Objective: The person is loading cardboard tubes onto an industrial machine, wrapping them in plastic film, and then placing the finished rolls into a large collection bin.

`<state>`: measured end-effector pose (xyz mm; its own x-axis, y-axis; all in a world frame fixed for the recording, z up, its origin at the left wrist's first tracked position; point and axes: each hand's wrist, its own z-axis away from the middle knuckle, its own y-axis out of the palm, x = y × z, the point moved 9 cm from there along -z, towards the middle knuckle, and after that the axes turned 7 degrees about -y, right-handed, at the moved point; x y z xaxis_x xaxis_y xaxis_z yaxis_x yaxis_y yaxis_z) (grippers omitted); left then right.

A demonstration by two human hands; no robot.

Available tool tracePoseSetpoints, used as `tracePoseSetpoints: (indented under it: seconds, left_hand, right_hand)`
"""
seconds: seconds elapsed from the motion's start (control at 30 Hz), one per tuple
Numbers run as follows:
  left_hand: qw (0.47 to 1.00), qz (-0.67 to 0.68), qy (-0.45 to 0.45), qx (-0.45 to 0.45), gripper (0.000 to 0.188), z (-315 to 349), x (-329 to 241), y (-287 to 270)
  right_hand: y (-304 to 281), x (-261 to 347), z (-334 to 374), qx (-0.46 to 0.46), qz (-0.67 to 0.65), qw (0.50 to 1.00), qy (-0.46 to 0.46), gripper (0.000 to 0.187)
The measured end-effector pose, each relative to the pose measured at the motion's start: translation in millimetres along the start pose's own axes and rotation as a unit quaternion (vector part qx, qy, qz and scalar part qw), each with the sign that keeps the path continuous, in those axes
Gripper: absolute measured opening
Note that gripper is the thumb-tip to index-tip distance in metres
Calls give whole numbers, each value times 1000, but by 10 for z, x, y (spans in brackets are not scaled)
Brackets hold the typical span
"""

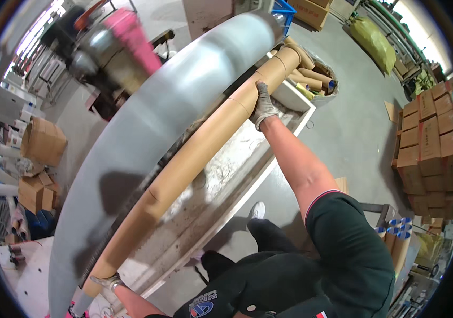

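Observation:
A long brown cardboard tube (200,148) slants from lower left to upper right, with seams around it that divide it into sections. It lies alongside a big smooth grey curved cover (141,116). My right hand (264,107), in a worn pale glove, grips the tube near its far end, thumb up along its side; the other fingers are mostly hidden beneath. My left hand (109,281), gloved too, is closed on the tube's near end, its fingertips partly hidden. Under the tube runs a white trough (226,159) with a scuffed, dirty inside.
Beyond the far end stands a bin (328,94) of short cardboard tube pieces. Stacked brown cartons (428,148) stand at right, with a yellow-green sack (372,45) farther back. Tubes with blue ends (399,230) are by my right elbow. Opened cartons (43,140) lie at left.

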<state>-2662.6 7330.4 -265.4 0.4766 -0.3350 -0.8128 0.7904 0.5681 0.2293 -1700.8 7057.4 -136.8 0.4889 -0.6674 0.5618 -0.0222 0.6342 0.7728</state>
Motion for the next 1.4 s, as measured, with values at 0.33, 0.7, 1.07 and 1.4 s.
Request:
tracePoseSetpoints:
  seconds: [0.33, 0.7, 1.07, 1.4]
  left_hand:
    - [998, 53, 19, 5, 85, 2394, 494, 1965]
    - [994, 109, -23, 6, 79, 4059, 1990, 3669]
    - [990, 69, -21, 121, 78, 6853, 4469, 6773]
    - [894, -222, -302, 246, 61, 8565, 7095, 7669]
  right_hand:
    - [-179, 823, -1158, -25, -2, 998, 61, 55]
    - [-868, 2740, -3140, -24, 63, 998, -1, 71]
    - [-2761, 5887, -5725, -123, 131, 974, -136, 66]
    - [-3647, 4230, -5142, -106, 409, 894, 151, 70]
